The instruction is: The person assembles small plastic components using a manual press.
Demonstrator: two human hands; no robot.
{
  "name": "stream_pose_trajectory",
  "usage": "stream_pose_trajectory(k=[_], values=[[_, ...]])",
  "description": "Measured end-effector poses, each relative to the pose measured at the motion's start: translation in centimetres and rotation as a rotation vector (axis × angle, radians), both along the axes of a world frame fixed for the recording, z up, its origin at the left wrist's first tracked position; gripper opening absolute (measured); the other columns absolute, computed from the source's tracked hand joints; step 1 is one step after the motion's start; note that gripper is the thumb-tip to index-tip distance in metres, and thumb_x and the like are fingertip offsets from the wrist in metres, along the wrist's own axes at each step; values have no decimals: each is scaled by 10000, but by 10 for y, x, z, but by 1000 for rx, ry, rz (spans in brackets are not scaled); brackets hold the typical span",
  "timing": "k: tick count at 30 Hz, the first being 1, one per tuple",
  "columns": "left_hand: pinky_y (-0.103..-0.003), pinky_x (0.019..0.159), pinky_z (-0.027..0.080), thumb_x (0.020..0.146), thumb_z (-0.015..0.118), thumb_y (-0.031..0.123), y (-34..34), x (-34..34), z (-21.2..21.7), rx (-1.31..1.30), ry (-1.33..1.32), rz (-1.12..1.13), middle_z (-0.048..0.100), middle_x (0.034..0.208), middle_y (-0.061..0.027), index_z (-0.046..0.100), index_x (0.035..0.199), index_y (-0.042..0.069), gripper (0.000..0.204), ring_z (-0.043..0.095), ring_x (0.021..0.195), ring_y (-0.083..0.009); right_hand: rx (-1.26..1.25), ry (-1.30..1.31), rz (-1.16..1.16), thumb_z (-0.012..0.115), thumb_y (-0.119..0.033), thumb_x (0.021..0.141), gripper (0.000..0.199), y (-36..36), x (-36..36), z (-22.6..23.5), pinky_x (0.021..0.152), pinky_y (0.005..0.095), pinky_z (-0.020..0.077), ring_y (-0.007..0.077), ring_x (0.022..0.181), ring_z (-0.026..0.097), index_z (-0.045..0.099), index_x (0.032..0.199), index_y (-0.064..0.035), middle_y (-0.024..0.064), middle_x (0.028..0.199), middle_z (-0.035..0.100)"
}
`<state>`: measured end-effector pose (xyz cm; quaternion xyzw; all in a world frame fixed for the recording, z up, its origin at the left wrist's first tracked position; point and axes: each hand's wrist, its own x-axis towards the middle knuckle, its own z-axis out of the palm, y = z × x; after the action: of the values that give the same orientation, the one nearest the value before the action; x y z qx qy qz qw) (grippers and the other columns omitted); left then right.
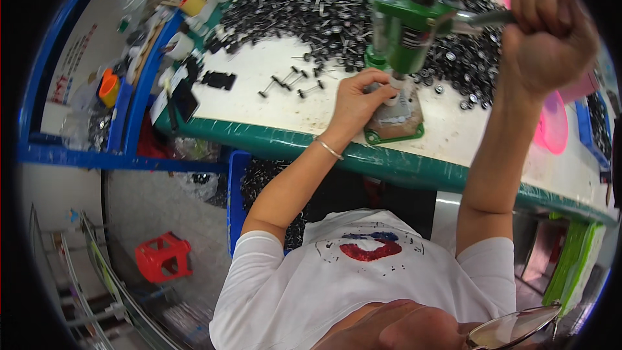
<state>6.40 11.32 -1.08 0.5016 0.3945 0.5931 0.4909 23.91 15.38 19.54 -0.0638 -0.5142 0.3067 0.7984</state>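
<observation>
A green hand press stands on the white worktable, its ram pointing down. My right hand is raised at the upper right, its fingers wrapped round the press's metal lever. Right under the ram, my left hand pinches a small white cylindrical piece between thumb and fingers. It rests over the press's base plate. To the left of that hand lie several black wheels joined by thin metal axles. What sits inside the white piece is too small to tell.
A large pile of small black wheels with metal pins spreads behind and beside the press. A pink basin is at the right. Below the table's green edge stands a blue bin. A red stool is on the floor.
</observation>
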Motion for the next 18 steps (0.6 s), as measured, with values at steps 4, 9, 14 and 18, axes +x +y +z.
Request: stream_pose_trajectory(k=[4,9,14,18], values=[[-205,647,494,822,716,3,-4,-1,1,-30,-31,-2,632,882,5,699,883,-39,77,618,754,-67,-81,-82,69,511,-181,935,362,10,8,8,495,284,189,100,494,202,313,636,-132,-17,575,251],[-209,663,494,845,708,39,-4,0,5,-96,-85,4,678,856,-16,716,927,13,86,617,755,-61,74,-356,601,581,-282,962,318,73,14,29,328,184,222,9,401,255,421,707,-181,-109,548,313],[-223,720,497,839,719,63,0,-29,0,-69,-241,184,696,855,-31,717,933,26,100,629,778,-77,-430,-273,109,544,-223,987,217,46,-37,43,388,168,291,8,460,362,508,790,-138,-88,608,406],[-322,869,492,766,747,129,-9,-110,-1,86,503,525,713,1014,-84,716,899,49,158,653,940,-211,-501,-292,164,510,-233,1002,199,63,-45,33,456,209,398,51,553,514,624,949,-79,-38,720,570]])
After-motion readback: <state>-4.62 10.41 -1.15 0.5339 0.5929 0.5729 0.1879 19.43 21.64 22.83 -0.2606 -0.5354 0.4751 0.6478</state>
